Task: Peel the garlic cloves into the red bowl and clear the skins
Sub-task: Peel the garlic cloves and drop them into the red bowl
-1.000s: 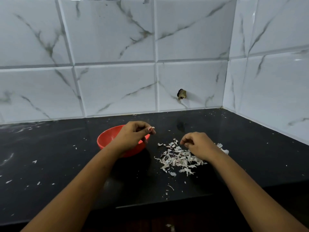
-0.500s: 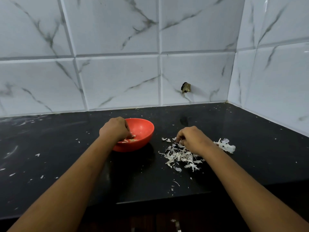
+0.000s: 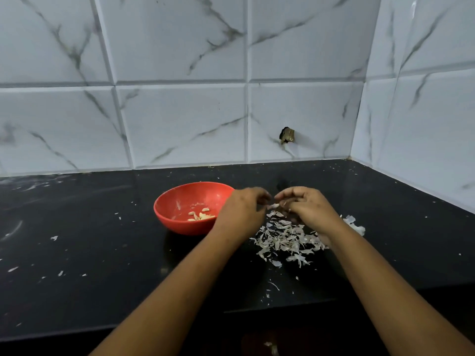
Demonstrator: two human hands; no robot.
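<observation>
Your left grip (image 3: 244,210) and right grip (image 3: 307,208) meet fingertip to fingertip just right of the red bowl (image 3: 177,224), above the skins (image 3: 285,238) heaped on the black bench (image 3: 102,253). The right grip's curled fingers pinch a pale garlic piece (image 3: 274,206). The left is also curled, but the blur hides whether it holds the piece too. Peeled cloves (image 3: 200,216) lie in the bowl.

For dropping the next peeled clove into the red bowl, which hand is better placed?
Left. The right hand holds a pale clove over the skin pile; the left hand is beside the rim of the red bowl, so nearer.
</observation>
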